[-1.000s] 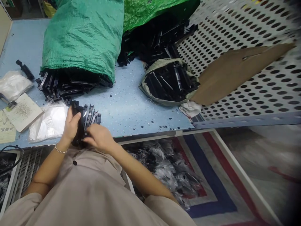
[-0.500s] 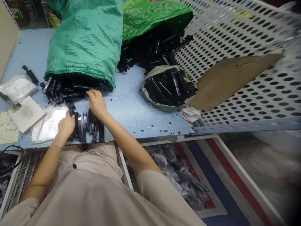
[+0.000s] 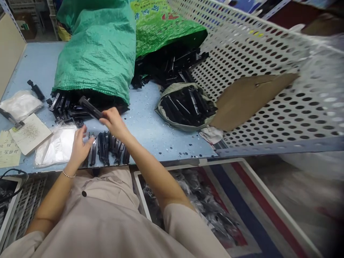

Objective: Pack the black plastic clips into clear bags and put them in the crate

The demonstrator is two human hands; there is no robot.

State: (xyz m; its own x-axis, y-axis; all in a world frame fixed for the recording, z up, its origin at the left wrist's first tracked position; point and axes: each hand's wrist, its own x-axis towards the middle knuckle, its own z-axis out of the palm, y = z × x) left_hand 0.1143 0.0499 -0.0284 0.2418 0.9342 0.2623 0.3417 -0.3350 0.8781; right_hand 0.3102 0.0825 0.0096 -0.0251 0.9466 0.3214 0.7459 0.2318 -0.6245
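My right hand (image 3: 115, 123) pinches one end of a long black plastic part (image 3: 91, 107), tilted in front of the mouth of the green woven sack (image 3: 94, 61). More black parts (image 3: 61, 104) spill out of that sack. My left hand (image 3: 80, 147) has its fingers and thumb apart, beside the left end of a row of black parts (image 3: 106, 147) at the table's front edge. Just left of it lies a stack of clear plastic bags (image 3: 55, 147).
A bright green sack (image 3: 166, 32) and a grey-green bag (image 3: 185, 123), both with black parts, lie to the right. A white perforated crate (image 3: 258, 53) with brown cardboard (image 3: 249, 96) borders them. At left are a white block (image 3: 29, 134) and a handwritten note (image 3: 9, 150).
My right hand has drawn a black part up from the pile at the sack's mouth. My left hand has let go of a black part and spread its fingers. The view has shifted slightly.
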